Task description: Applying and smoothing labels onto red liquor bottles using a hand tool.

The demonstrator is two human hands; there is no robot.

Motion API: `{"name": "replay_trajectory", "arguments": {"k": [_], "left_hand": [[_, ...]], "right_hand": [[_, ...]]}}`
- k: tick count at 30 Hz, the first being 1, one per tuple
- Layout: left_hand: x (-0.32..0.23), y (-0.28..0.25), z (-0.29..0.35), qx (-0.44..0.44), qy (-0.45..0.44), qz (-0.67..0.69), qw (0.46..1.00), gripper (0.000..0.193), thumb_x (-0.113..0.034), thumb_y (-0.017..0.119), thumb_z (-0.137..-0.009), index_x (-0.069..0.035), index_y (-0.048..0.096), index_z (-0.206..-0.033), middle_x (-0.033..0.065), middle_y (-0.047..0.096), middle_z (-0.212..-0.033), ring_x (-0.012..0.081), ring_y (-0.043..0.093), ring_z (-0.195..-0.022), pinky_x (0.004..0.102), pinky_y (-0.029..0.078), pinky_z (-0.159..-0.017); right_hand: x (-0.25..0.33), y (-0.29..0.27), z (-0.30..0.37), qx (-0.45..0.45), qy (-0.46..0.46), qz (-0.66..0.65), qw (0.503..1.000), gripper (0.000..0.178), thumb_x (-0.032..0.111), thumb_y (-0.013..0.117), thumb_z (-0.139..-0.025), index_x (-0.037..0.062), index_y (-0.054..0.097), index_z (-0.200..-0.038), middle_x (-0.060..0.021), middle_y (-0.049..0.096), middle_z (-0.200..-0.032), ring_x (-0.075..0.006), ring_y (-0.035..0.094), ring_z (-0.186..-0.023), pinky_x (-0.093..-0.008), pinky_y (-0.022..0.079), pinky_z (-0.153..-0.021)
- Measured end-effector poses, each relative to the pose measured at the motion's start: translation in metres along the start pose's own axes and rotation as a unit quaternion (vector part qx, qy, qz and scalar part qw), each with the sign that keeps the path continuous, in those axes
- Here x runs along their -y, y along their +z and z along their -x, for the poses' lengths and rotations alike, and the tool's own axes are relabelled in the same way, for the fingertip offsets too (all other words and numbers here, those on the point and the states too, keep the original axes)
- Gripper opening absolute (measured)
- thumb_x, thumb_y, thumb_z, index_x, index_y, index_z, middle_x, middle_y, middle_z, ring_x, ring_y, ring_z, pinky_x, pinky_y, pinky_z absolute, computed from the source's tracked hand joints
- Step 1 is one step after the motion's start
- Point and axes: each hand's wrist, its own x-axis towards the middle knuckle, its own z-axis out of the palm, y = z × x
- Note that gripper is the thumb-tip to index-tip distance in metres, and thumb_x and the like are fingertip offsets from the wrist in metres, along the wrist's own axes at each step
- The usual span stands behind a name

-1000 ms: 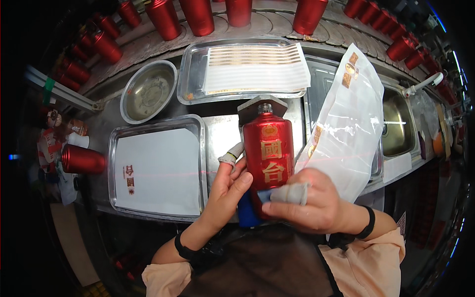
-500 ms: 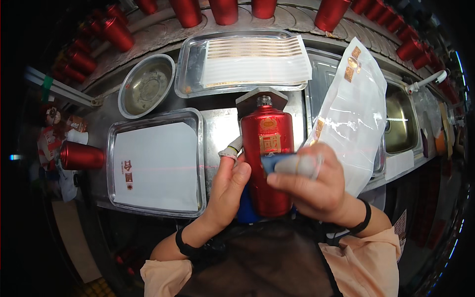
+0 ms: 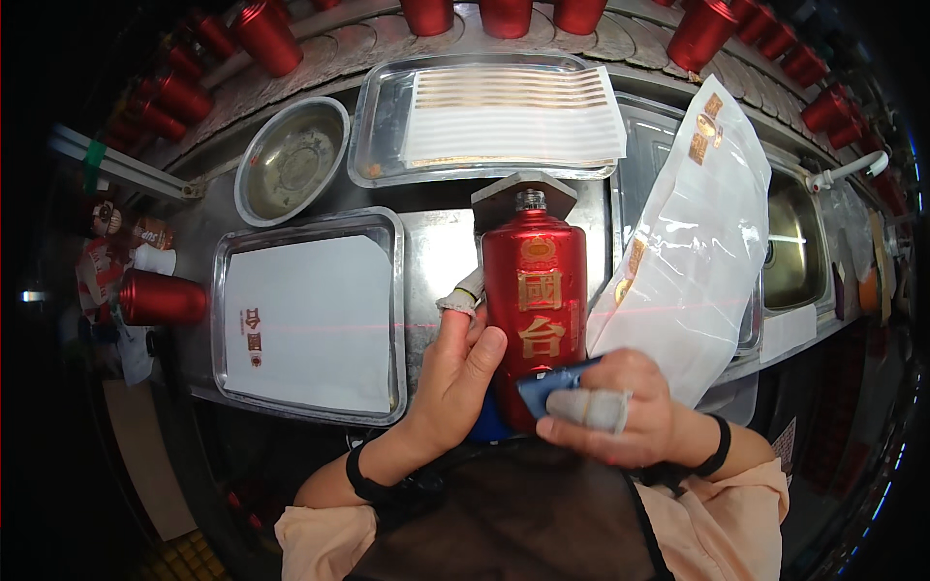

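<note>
A red metallic bottle (image 3: 536,261) with gold emblem and characters lies face up, its neck resting in a grey notched block (image 3: 490,215). My left hand (image 3: 455,373) is closed against the bottle's left side, a pale cloth cot on one finger and the fingertips partly hidden. In my right hand (image 3: 630,402), also wearing a finger cot, is a flat blue scraper (image 3: 538,395), pressed on or held just over the bottle's lower face; contact is hard to tell. Part of a blue support (image 3: 496,418) shows under the bottle.
To the left, a metal tray (image 3: 399,290) holds a white transfer sheet (image 3: 320,320). Behind stand a metal bowl (image 3: 262,208) and a tray (image 3: 373,160) of gold-striped sheets (image 3: 513,121). A large sheet (image 3: 693,252) and a sink (image 3: 796,242) are at right. Red bottles line a conveyor (image 3: 339,44).
My right hand has drawn the scraper down the bottle toward me, uncovering the lower gold character. My left hand stays at the bottle's side. The conveyor bottles have shifted in view.
</note>
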Motion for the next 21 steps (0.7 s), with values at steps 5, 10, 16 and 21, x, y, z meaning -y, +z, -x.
{"name": "replay_trajectory", "arguments": {"k": [5,10,16,21], "left_hand": [[0.001,0.003,0.000,-0.023,0.009,0.040,0.999,0.059,-0.029,0.050,-0.104,0.002,0.027,-0.148,0.0172,0.049,-0.141,0.0201,0.050,-0.128,0.0354,0.038,-0.109],[0.002,0.008,-0.007,-0.058,-0.023,0.044,0.997,0.056,-0.019,0.063,-0.098,0.003,0.034,-0.141,0.0185,0.058,-0.130,0.0192,0.059,-0.118,0.0321,0.047,-0.100],[-0.004,0.008,-0.005,-0.073,-0.041,0.095,0.992,0.057,-0.016,0.066,-0.096,0.003,0.035,-0.140,0.0196,0.058,-0.131,0.0198,0.060,-0.117,0.0327,0.048,-0.100],[-0.002,0.007,-0.007,-0.060,-0.039,0.070,0.995,0.060,-0.016,0.066,-0.096,0.001,0.032,-0.143,0.0193,0.058,-0.130,0.0201,0.059,-0.119,0.0332,0.047,-0.101]], "right_hand": [[0.007,0.011,-0.013,-0.124,0.279,-0.058,0.950,0.027,0.009,0.081,-0.078,0.0017,0.066,-0.099,-0.0076,0.066,-0.092,-0.0171,0.063,-0.072,-0.0305,0.051,-0.063],[-0.015,0.015,0.026,-0.260,0.502,-0.167,0.808,0.024,0.000,0.070,-0.088,0.0004,0.051,-0.103,-0.0052,0.058,-0.089,-0.0084,0.057,-0.078,-0.0242,0.048,-0.067],[-0.008,0.026,0.007,-0.246,0.366,-0.131,0.888,0.028,0.002,0.075,-0.084,-0.0004,0.055,-0.104,-0.0062,0.058,-0.091,-0.0086,0.056,-0.076,-0.0233,0.045,-0.065],[-0.024,0.019,0.018,-0.304,0.472,-0.200,0.803,0.025,0.003,0.074,-0.085,-0.0008,0.056,-0.101,-0.0064,0.058,-0.090,-0.0090,0.056,-0.074,-0.0248,0.046,-0.064]]}}
